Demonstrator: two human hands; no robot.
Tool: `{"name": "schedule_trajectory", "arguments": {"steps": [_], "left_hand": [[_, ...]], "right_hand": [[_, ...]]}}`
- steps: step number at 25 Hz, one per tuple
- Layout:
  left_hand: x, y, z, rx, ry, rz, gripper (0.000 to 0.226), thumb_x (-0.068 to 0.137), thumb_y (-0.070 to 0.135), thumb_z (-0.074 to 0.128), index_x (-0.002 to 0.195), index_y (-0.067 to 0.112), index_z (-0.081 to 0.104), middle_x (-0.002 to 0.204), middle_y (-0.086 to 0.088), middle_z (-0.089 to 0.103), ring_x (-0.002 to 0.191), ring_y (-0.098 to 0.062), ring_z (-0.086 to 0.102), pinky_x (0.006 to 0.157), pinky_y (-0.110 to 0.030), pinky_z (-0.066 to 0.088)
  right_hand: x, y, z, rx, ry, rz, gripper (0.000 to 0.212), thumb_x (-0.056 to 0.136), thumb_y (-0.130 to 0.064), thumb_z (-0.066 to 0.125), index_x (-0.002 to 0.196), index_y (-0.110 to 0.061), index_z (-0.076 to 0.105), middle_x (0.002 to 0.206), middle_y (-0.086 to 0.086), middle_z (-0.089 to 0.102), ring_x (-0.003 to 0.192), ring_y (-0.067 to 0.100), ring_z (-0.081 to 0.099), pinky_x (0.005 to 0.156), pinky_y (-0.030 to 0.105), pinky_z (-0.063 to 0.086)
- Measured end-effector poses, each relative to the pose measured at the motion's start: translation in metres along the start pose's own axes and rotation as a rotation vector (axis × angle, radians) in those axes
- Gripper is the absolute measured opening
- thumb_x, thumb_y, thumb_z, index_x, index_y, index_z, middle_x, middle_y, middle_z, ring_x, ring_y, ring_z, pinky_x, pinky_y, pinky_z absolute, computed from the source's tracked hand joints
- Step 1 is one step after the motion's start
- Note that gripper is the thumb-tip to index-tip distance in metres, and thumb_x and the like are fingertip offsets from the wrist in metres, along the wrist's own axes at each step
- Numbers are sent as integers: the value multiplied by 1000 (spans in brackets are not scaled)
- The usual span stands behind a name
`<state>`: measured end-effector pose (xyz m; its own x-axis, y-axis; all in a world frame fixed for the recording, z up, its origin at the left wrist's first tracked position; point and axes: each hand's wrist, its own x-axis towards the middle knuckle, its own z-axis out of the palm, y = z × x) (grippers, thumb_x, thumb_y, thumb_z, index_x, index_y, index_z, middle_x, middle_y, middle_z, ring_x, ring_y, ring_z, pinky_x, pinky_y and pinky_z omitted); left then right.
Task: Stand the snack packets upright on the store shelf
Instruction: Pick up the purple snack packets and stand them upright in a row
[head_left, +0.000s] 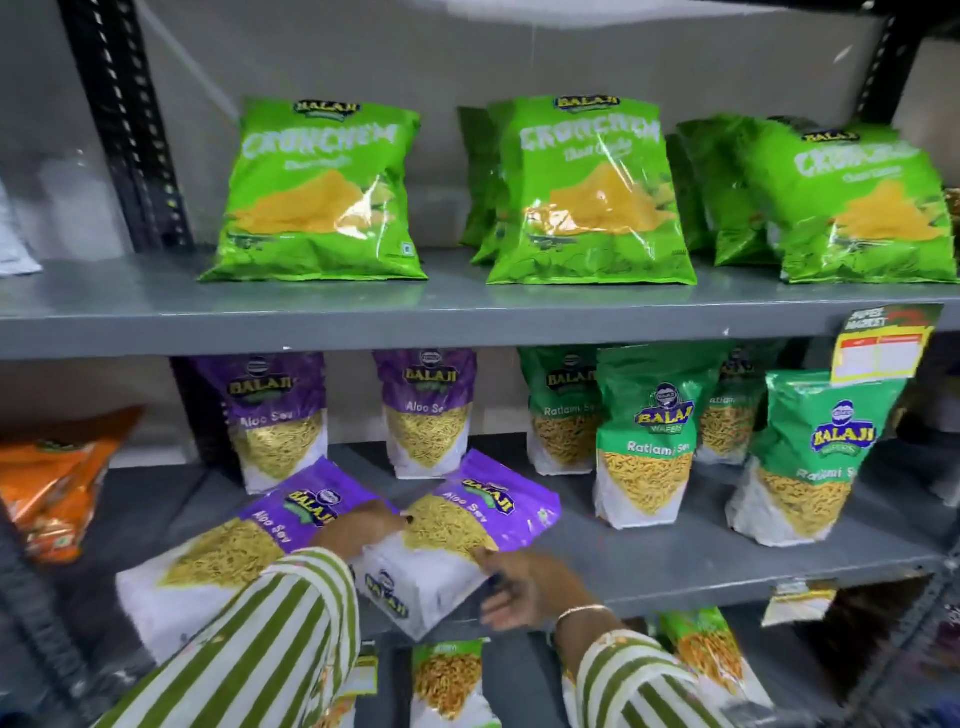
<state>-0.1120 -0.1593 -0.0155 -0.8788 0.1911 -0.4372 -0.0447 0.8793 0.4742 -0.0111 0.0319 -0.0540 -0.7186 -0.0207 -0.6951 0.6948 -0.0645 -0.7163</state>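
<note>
Two purple Aloo Sev packets lie flat at the front of the middle shelf (675, 566). The right lying packet (467, 530) is held by both hands: my left hand (358, 525) grips its left edge and my right hand (524, 587) holds its lower right corner. The left lying packet (234, 551) rests beside it, partly under my striped sleeve. Behind them two more purple Aloo Sev packets (275, 415) (426, 410) stand upright at the back of the shelf.
Green Ratlami Sev packets (644, 441) stand upright on the right of the same shelf. Green Crunchem bags (592, 192) stand on the shelf above. An orange packet (52, 478) lies at far left. A yellow price tag (883, 348) hangs from the upper shelf edge. More packets sit below.
</note>
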Motion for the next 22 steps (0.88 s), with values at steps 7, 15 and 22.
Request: {"name": "schedule_trajectory", "arguments": {"steps": [7, 15, 22], "left_hand": [[-2, -16, 13, -680, -340, -40, 10, 82, 10, 62, 73, 8, 60, 51, -4, 70, 45, -15, 64, 56, -29, 49], [-43, 24, 11, -789, -274, 164, 27, 76, -7, 65, 91, 9, 51, 84, -5, 64, 82, -22, 63, 66, -36, 54], [-59, 43, 15, -786, -29, 332, 58, 68, -20, 65, 113, 9, 43, 117, -15, 60, 108, -22, 52, 82, -31, 48]], "right_hand": [[3, 12, 11, 447, -141, -101, 44, 61, -4, 79, 102, 0, 63, 115, 19, 65, 108, 32, 61, 75, 57, 55], [-49, -29, -37, -13, 113, -369, 36, 74, -2, 72, 100, -19, 54, 100, 3, 66, 92, 22, 62, 64, 35, 54], [-57, -43, -44, -124, 108, -676, 50, 67, 17, 69, 93, -23, 53, 91, -1, 65, 88, 18, 62, 61, 20, 54]]}}
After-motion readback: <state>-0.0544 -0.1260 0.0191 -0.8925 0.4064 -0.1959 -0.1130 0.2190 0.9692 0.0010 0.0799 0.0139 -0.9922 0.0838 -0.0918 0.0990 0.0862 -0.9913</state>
